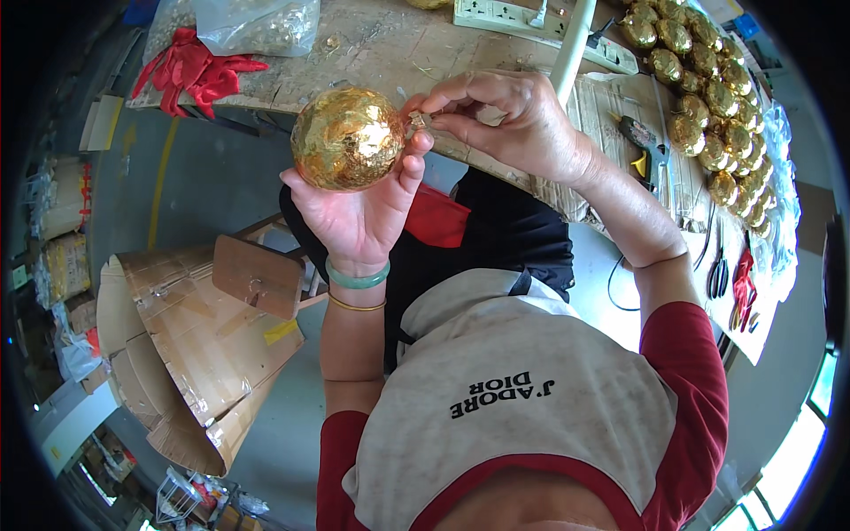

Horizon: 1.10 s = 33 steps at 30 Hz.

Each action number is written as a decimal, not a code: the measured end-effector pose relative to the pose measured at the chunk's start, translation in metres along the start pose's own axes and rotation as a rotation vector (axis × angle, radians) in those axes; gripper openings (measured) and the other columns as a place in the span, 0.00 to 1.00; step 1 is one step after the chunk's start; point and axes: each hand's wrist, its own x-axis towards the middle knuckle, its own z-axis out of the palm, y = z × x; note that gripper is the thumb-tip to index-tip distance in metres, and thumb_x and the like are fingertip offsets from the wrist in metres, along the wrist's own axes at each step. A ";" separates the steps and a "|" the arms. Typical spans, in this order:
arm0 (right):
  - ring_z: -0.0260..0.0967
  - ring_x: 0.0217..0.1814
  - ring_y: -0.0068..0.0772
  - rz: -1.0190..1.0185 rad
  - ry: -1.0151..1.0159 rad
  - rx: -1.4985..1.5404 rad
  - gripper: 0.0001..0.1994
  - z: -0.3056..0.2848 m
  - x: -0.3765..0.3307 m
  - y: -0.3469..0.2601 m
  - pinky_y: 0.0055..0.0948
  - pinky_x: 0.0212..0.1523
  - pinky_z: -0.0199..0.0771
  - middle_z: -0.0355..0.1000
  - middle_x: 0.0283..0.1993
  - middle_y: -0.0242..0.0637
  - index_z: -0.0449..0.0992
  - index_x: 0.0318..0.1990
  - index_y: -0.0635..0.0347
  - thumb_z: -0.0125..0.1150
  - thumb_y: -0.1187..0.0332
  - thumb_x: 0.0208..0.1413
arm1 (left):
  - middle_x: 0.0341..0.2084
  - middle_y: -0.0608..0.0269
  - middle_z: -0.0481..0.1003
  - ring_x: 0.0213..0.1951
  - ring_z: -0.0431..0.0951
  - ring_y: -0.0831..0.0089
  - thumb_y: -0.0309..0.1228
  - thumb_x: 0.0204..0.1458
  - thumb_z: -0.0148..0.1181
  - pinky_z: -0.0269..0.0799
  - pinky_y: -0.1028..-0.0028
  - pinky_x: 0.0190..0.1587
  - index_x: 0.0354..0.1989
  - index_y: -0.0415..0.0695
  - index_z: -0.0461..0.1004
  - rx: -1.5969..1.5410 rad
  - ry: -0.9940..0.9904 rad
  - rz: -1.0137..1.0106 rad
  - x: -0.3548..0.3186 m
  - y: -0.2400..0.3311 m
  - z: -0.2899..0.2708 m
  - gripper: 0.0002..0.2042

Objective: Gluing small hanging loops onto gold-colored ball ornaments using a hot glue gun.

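Note:
A round ball wrapped in crinkled gold foil (348, 139) rests on the palm and fingers of my left hand (359, 221), which holds it up at the table's near edge. My right hand (522, 124) comes in from the right, thumb and index finger pinched on a small shiny scrap (418, 120) beside the ball's right side. The scrap looks like foil, but it is too small to be sure. Fingertips of both hands are close together there. A pale little piece (490, 114) shows against the curled fingers of my right hand.
On the worktable lie a red ribbon bow (195, 75), a clear plastic bag (257, 26), a power strip (509, 22), a glue gun (639, 142) and many gold balls (735, 133). A white pole (574, 53) rises from it. Scissors (718, 276) lie right; a cardboard box (190, 345) stands left.

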 end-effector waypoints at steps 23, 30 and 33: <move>0.76 0.36 0.21 -0.183 0.049 -0.310 0.11 -0.045 0.000 -0.039 0.19 0.35 0.78 0.76 0.38 0.34 0.79 0.39 0.61 0.65 0.83 0.48 | 0.53 0.55 0.68 0.55 0.71 0.66 0.30 0.46 0.70 0.66 0.66 0.60 0.61 0.37 0.56 0.954 0.208 0.218 0.003 -0.014 0.028 0.36; 0.76 0.35 0.26 -0.288 -0.007 -0.448 0.12 -0.046 0.000 -0.050 0.23 0.34 0.79 0.74 0.36 0.34 0.79 0.39 0.59 0.68 0.80 0.45 | 0.52 0.56 0.68 0.54 0.72 0.68 0.29 0.44 0.71 0.68 0.67 0.59 0.60 0.37 0.56 1.043 0.205 0.195 0.003 -0.019 0.031 0.36; 0.76 0.34 0.28 -0.313 -0.025 -0.477 0.12 -0.045 0.000 -0.051 0.25 0.33 0.78 0.73 0.35 0.34 0.78 0.39 0.59 0.69 0.79 0.45 | 0.52 0.56 0.68 0.54 0.71 0.68 0.28 0.44 0.71 0.67 0.68 0.59 0.61 0.37 0.56 1.124 0.239 0.216 0.002 -0.021 0.032 0.37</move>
